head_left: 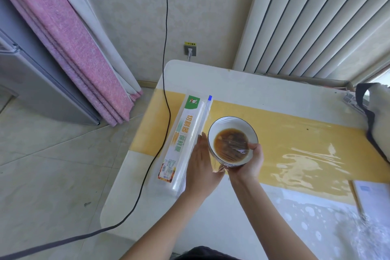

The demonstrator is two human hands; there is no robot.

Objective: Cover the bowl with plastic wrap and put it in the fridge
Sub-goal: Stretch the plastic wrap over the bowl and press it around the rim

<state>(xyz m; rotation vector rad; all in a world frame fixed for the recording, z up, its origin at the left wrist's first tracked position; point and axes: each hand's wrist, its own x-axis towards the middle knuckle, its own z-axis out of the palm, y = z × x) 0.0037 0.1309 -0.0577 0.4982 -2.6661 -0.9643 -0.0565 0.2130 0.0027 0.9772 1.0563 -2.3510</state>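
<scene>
A white bowl (223, 125) with a dark rim holds brown liquid, and clear plastic wrap is stretched over its top. It is lifted a little above the table and tilted toward me. My right hand (250, 163) grips its near right side, thumb on the rim. My left hand (200, 160) lies flat against the bowl's left side, fingers straight, pressing the wrap there. The plastic wrap box (182, 141), white and green with a blue slider, lies on the table just left of my left hand. The grey fridge (35, 82) stands at the far left, door shut.
The white table (232, 82) carries a yellow runner. A dark-strapped bag (377, 120) sits at its right edge, a notebook (373, 196) at the near right. A black cable (165, 69) hangs over the table's left edge. Pink curtain and tiled floor lie between table and fridge.
</scene>
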